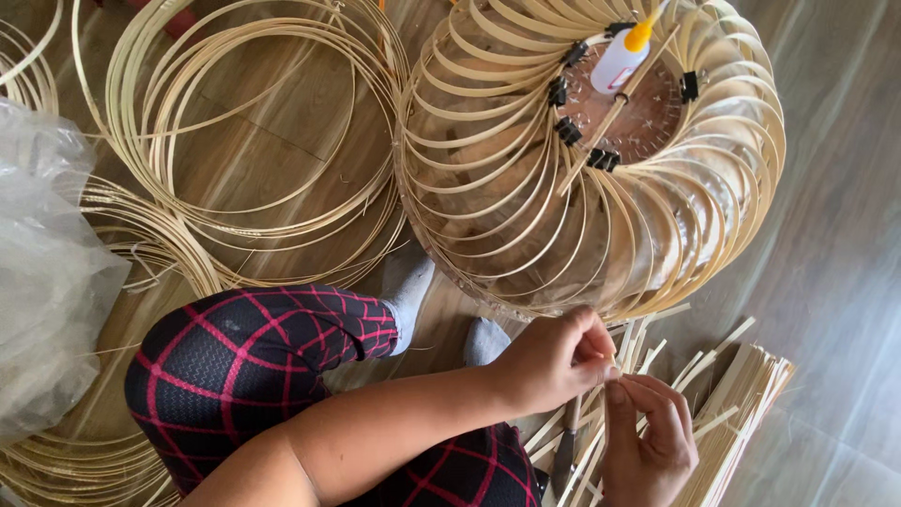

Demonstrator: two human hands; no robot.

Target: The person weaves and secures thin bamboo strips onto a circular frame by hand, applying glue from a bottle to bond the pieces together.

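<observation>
My left hand (554, 357) and my right hand (652, 437) meet at the lower right, both pinching one thin bamboo strip (612, 361) between thumb and fingers. They are just below the rim of a round lampshade frame of curved bamboo strips (488, 178). On the frame's round centre disc (648, 117) stand a white glue bottle with a yellow tip (622, 56) and several black clips (566, 130). A pile of short bamboo strips (741, 385) lies under my hands, with a dark-handled tool (565, 451) among them.
Coils of long bamboo strips (235, 122) lie on the wooden floor at the upper left, with more at the lower left (84, 465). A clear plastic bag (47, 282) sits at the left edge. My knee in red-checked black trousers (253, 357) and grey socks (408, 286) are below.
</observation>
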